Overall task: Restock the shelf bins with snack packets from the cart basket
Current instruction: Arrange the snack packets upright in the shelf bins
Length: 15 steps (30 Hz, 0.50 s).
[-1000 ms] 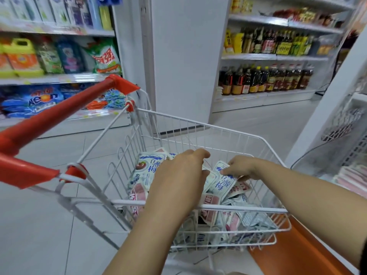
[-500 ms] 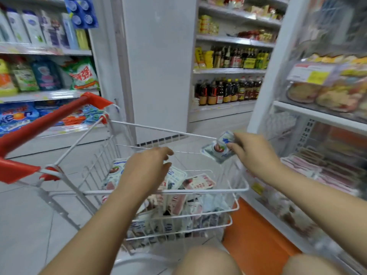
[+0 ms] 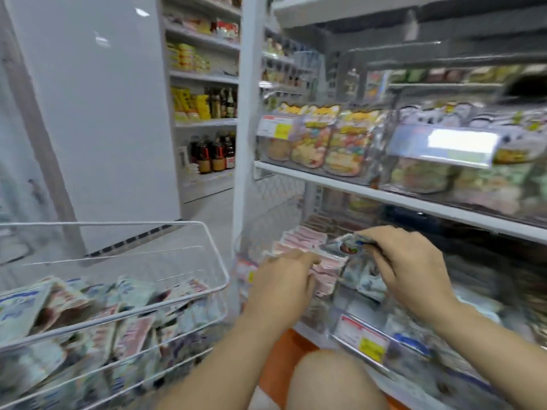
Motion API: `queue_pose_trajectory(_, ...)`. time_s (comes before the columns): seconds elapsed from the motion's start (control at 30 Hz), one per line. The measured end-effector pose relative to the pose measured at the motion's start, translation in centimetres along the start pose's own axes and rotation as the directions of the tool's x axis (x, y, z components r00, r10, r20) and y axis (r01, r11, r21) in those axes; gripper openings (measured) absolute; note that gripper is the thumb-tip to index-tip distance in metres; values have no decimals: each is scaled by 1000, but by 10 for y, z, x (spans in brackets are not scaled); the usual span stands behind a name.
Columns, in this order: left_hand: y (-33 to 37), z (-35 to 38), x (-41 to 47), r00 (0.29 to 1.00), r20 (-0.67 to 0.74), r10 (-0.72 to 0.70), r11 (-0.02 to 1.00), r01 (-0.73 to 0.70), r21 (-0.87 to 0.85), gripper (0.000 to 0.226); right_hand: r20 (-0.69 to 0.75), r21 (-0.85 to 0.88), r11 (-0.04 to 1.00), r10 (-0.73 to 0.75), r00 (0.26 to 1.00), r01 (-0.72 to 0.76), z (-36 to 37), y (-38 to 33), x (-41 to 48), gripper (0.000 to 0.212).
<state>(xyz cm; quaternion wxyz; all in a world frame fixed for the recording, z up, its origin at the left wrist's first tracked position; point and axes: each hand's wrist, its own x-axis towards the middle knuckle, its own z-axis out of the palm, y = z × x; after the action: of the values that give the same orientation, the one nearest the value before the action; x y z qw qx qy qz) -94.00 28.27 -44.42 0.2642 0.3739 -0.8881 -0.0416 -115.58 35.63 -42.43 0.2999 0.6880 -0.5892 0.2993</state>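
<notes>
A white wire cart basket (image 3: 213,261) fills the lower left. It is heaped with snack packets (image 3: 133,306) in pale blue-and-white and pink wrappers, all smeared by camera motion. Behind it rises a plain white pillar (image 3: 103,113), and past that the far shelves (image 3: 204,125) carry yellow packs and dark bottles (image 3: 213,155).

At centre, the person's left hand (image 3: 284,282) reaches knuckles-up over the low shelf bin (image 3: 352,306). Its fingers bend down toward a row of pink packets (image 3: 305,241) standing on edge. A pale edge shows by the knuckles, but the blur makes it impossible to tell whether this hand holds anything. Beneath the forearms are a bare knee (image 3: 334,380) and the orange shelf base (image 3: 278,356).

Just to the right, the right hand (image 3: 411,267) pinches a single blue-and-white packet (image 3: 346,245), marked with a round red spot, between thumb and curled fingers. The packet hangs above the bin, just beside the pink row and over a cluster of matching packets (image 3: 364,279) already lying inside. A red-and-yellow price tag (image 3: 362,338) is fixed to the bin's clear front.

Above the hands, a white shelf board (image 3: 384,196) runs across the right half of the frame. On it stand clear upper bins (image 3: 370,173) packed with bagged snacks (image 3: 325,143) in yellow-topped wrappers. A price label (image 3: 275,130) sits at their left end, and a glossy tag holder (image 3: 444,146) catches the light farther right.
</notes>
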Motion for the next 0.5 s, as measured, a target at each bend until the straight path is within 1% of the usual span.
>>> queue_pose_trajectory(0.07, 16, 19, 10, 999, 30, 37, 999, -37, 2, 37, 16, -60, 997, 54, 998, -53, -5, 23, -10, 32)
queue_pose_trajectory(0.2, 27, 52, 25, 992, 108, 68, 998, -68, 1, 41, 49, -111, 977, 189, 981, -182, -1, 57, -17, 22)
queue_pose_trajectory(0.3, 29, 64, 30, 987, 148, 62, 998, -65, 9, 46, 114, -196, 953, 256, 960, -231, 9, 72, -10, 13)
queue_pose_trajectory(0.4, 24, 73, 27, 987, 122, 103, 995, -103, -9, 46, 229, -265, 928, 324, 918, -261, 21, 82, -3, 7)
queue_pose_trajectory(0.5, 17, 84, 19, 991, 22, 131, 991, -131, 1, 46, 334, -331, 902, 387, 860, -277, 42, 94, 0, 11)
